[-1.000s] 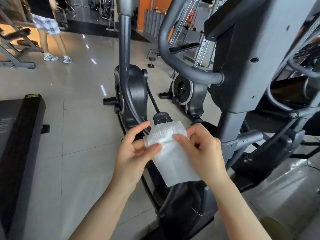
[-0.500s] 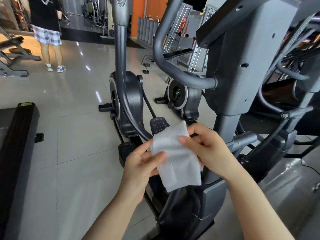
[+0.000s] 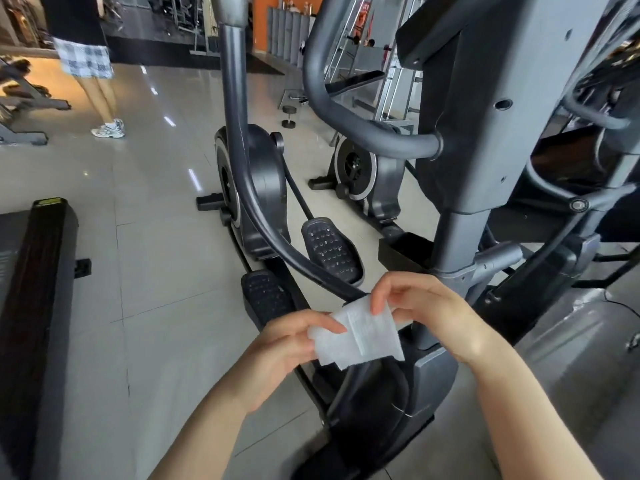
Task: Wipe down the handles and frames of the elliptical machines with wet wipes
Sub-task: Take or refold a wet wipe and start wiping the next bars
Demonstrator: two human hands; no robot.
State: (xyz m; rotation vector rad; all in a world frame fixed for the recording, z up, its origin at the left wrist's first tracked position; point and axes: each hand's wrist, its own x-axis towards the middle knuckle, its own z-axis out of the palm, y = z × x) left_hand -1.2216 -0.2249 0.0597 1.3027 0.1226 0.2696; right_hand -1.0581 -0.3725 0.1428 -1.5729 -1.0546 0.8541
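A white wet wipe, folded, hangs between my two hands in front of the black elliptical machine. My left hand pinches its left edge with thumb and fingers. My right hand pinches its top right edge. The machine's curved fixed handle juts out from the console column above. Its long swing-arm handle runs up at centre. Two studded pedals lie just beyond the wipe.
A second elliptical stands behind. The edge of a black treadmill runs along the left. A person in checked shorts stands far left on the tiled floor. A small dumbbell lies on the floor farther back.
Both hands have dropped lower in view with the wipe, which is now folded smaller. The view tilted so both pedals show. The person at the back has shifted slightly right.
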